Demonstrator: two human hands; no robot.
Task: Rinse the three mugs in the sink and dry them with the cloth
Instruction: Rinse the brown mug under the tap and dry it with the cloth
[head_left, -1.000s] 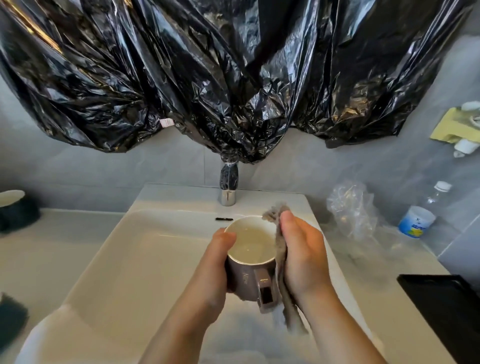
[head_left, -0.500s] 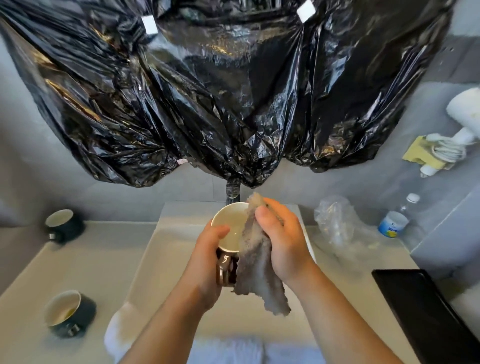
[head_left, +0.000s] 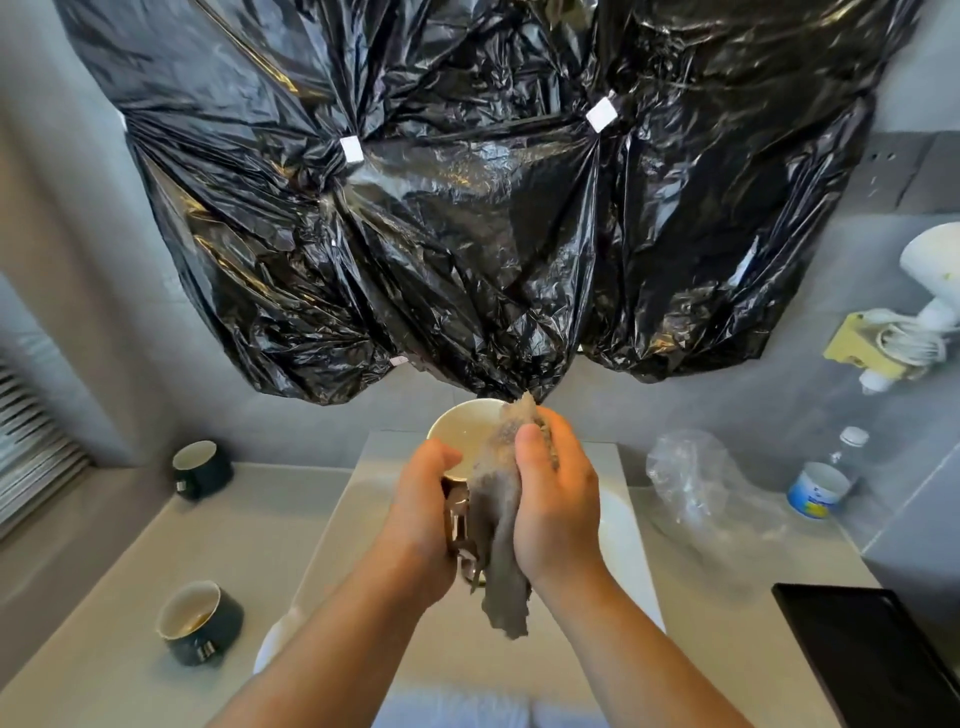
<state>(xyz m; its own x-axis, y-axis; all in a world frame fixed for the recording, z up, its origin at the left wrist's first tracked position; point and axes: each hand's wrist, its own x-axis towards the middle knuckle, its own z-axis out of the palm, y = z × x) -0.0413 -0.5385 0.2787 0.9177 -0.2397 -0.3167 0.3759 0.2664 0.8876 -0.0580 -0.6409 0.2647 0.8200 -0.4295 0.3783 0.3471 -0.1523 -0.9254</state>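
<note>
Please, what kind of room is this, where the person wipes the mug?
Most likely a bathroom: a white washbasin set in a pale counter, grey tiled walls, and what looks like a wall-mounted hair dryer with a coiled cord at the right.

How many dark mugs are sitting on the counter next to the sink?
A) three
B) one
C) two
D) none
C: the far dark round mug by the wall and the near dark round mug both stand on the pale counter, left of the white sink.
</note>
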